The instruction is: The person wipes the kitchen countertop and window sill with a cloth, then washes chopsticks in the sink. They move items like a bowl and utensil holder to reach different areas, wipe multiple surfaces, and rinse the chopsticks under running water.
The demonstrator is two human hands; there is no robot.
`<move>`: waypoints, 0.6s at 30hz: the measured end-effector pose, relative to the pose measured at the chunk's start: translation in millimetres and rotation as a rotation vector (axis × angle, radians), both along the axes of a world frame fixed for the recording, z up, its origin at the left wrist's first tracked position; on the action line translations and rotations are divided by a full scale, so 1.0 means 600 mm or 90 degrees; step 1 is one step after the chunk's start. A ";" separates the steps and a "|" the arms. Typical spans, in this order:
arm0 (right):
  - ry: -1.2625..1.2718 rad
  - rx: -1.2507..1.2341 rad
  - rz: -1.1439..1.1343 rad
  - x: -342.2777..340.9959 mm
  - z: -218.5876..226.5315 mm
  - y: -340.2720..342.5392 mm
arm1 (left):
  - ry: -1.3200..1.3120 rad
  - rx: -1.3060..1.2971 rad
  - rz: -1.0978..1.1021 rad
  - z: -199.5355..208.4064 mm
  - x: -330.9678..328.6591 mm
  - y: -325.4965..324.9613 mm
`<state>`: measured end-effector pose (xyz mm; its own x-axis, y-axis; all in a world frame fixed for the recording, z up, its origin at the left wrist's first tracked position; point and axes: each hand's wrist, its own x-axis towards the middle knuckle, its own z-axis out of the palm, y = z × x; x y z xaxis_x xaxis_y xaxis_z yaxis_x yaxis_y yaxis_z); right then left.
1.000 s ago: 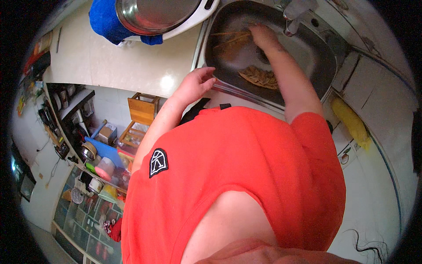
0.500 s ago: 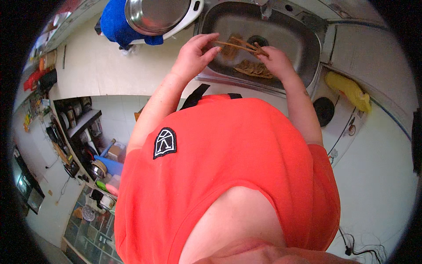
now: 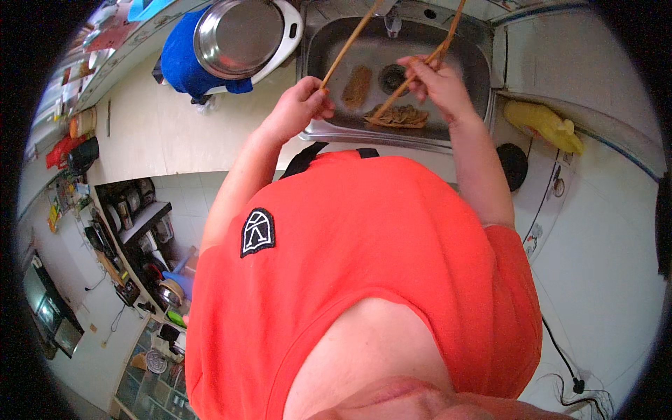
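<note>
Over the sink (image 3: 456,134), my left hand (image 3: 299,106) pinches one end of a thin brown chopstick (image 3: 350,43), which slants up and away to the right. My right hand (image 3: 439,85) is closed around more long brown chopsticks (image 3: 451,31); how many cannot be told. Their lower end reaches down to a ragged, layered brown clump (image 3: 400,117) in the sink; whether it touches is unclear. An oblong brown piece (image 3: 357,86) lies on the sink floor left of the drain (image 3: 393,78). What these brown things are does not show.
A faucet (image 3: 393,24) stands at the sink's far edge. On the counter (image 3: 136,126) to the left, a round steel pan or lid (image 3: 238,38) rests on a white-handled board or tray beside a blue cloth (image 3: 178,56). A yellow bag (image 3: 542,124) lies at the right.
My hands have moved apart in how they hold the sticks: the left one's stick now points away from me, no longer across to my right hand. The right hand's sticks have swung to a steep slant.
</note>
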<state>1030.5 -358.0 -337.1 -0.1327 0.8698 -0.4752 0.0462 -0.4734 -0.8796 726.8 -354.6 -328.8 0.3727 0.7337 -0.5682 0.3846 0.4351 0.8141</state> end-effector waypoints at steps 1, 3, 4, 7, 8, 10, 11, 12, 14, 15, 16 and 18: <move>0.070 -0.011 -0.014 -0.017 -0.006 -0.003 | -0.038 -0.005 0.029 -0.005 0.017 -0.004; 0.168 -0.032 -0.037 -0.051 -0.021 -0.007 | -0.088 -0.037 0.038 -0.016 0.039 -0.007; 0.196 -0.040 -0.046 -0.067 -0.031 -0.006 | -0.086 -0.060 0.010 -0.017 0.046 -0.006; 0.260 -0.050 -0.065 -0.088 -0.050 -0.001 | -0.121 -0.134 0.001 -0.020 0.063 -0.011; 0.278 -0.049 -0.072 -0.088 -0.054 0.002 | -0.114 -0.147 -0.012 -0.023 0.062 -0.011; 0.278 -0.052 -0.072 -0.083 -0.064 0.004 | -0.100 -0.174 -0.039 -0.027 0.056 -0.011; 0.277 -0.052 -0.071 -0.080 -0.067 0.005 | -0.124 -0.181 -0.042 -0.031 0.053 -0.016; 0.276 -0.056 -0.072 -0.077 -0.068 0.006 | -0.117 -0.196 -0.045 -0.035 0.049 -0.018; 0.272 -0.064 -0.071 -0.071 -0.071 0.006 | -0.105 -0.225 -0.050 -0.039 0.047 -0.022; 0.274 -0.059 -0.071 -0.067 -0.074 0.006 | -0.106 -0.235 -0.032 -0.036 0.050 -0.024; 0.276 -0.055 -0.070 -0.061 -0.080 0.008 | -0.101 -0.233 -0.036 -0.037 0.051 -0.024; 0.281 -0.042 -0.078 -0.057 -0.085 0.005 | -0.090 -0.227 -0.040 -0.039 0.046 -0.022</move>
<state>996.4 -354.7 -388.0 -0.2322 0.8617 -0.4512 -0.3860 -0.5074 -0.7704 754.5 -367.7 -352.0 0.5045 0.4720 -0.7230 0.3142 0.6795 0.6629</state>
